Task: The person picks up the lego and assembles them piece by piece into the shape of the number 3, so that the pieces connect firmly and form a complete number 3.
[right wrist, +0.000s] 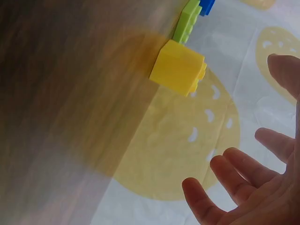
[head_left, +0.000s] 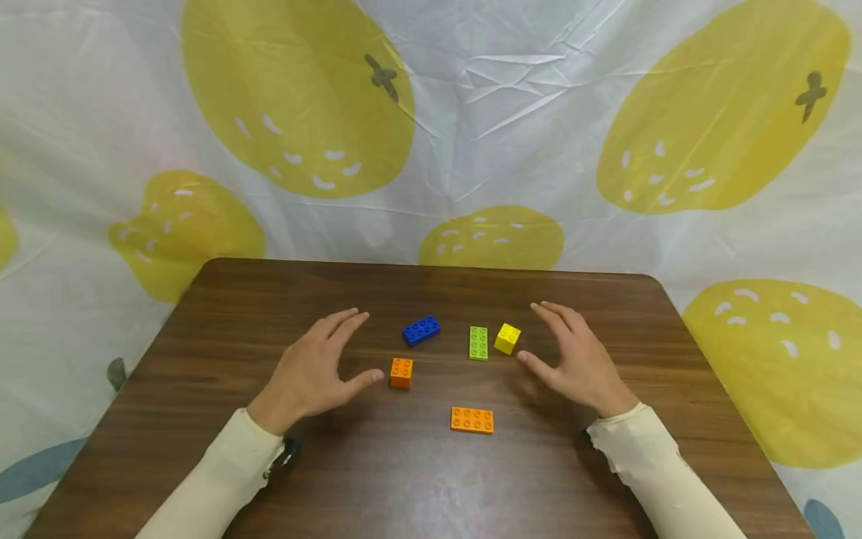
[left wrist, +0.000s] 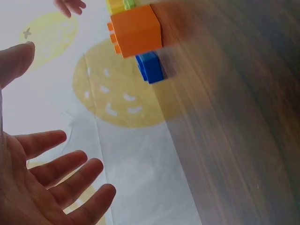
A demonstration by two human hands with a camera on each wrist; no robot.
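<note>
Holding nothing, left fingers [head_left: 352,326] spread wide beside an orange brick [head_left: 401,373], right fingers [head_left: 551,320] beside a yellow brick [head_left: 507,339].

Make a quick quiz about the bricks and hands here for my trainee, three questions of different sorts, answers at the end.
1. Which brick is nearest the right hand?
2. True or false: the left hand holds nothing.
3. How many bricks lie on the table?

Key:
1. The yellow brick.
2. True.
3. Five: that one, a green brick, a blue brick, a short orange brick and a long orange brick.
</note>
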